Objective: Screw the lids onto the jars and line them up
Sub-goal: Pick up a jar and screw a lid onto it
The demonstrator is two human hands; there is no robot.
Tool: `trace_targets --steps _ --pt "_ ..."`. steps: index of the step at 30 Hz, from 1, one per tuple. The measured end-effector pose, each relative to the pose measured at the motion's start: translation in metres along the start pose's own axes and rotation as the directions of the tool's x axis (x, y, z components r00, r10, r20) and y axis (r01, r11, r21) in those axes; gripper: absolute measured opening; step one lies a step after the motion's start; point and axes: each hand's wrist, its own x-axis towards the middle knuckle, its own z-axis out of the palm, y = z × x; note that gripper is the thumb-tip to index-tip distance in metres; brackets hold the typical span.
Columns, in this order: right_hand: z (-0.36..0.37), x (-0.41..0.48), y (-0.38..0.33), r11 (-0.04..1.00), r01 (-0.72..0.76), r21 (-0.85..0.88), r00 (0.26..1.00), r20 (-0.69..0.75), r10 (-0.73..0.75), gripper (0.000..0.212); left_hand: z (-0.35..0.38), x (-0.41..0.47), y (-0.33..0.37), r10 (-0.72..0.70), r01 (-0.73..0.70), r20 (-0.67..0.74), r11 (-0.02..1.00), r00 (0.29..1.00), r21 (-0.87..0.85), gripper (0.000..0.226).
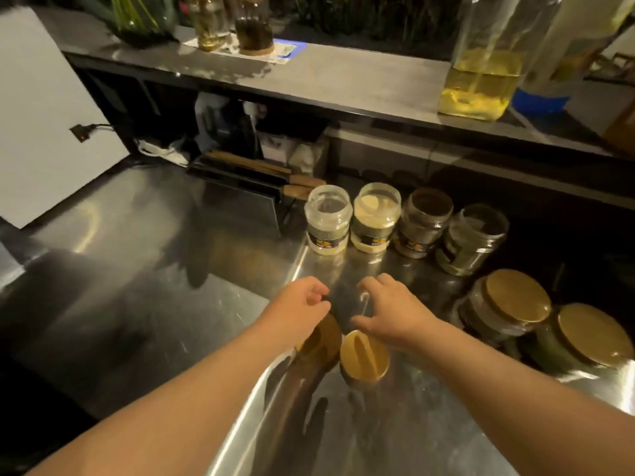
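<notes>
Four lidless jars stand in a row at the back of the steel counter: a pale jar [328, 219], a jar of yellow powder [376, 216], a brown-filled jar [424, 221] and a clear jar [472, 238]. Two jars with gold lids, one [508, 304] and another [584, 338], sit at the right. A loose gold lid [324, 338] lies partly under my left wrist, and a second gold lid [364, 360] lies just right of it. My left hand [299, 304] and my right hand [388, 304] hover side by side above the lids, fingers loosely curled, with nothing seen in them.
A knife holder with wooden-handled knives [254, 180] stands left of the jar row. A raised shelf [309, 77] behind carries bottles and a big container of yellow liquid [481, 77]. A sunken steel surface [137, 269] lies to the left.
</notes>
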Motion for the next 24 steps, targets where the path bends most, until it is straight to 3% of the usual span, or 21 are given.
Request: trace_targets --steps 5,9,11,14,17,24 --pt "-0.018 0.062 -0.021 0.999 -0.032 0.038 0.981 -0.189 0.039 0.072 -0.025 0.005 -0.026 -0.042 0.037 -0.04 0.992 0.998 -0.124 0.017" --pt "-0.041 0.118 -0.047 0.999 -0.031 -0.02 0.891 -0.454 0.019 0.094 -0.049 0.007 -0.038 -0.071 0.062 -0.044 0.979 0.996 -0.194 0.021" --pt "-0.053 0.146 -0.057 0.997 -0.08 0.02 0.9 -0.429 0.08 0.111 -0.059 0.008 -0.043 -0.069 0.056 -0.056 0.977 0.996 -0.206 0.021" --pt "-0.063 0.18 -0.059 0.99 -0.143 -0.002 0.954 -0.268 0.137 0.129 -0.075 0.009 -0.054 -0.045 0.025 -0.098 0.98 0.994 -0.199 0.018" --pt "-0.067 0.199 -0.057 0.976 -0.187 -0.116 0.973 -0.156 0.168 0.134 -0.091 0.009 -0.066 -0.039 0.019 -0.112 0.985 0.993 -0.174 0.016" --pt "-0.066 0.197 -0.06 0.951 -0.224 -0.211 0.972 -0.123 0.202 0.142 -0.095 0.008 -0.072 -0.08 0.042 -0.159 0.972 0.984 -0.229 0.018"
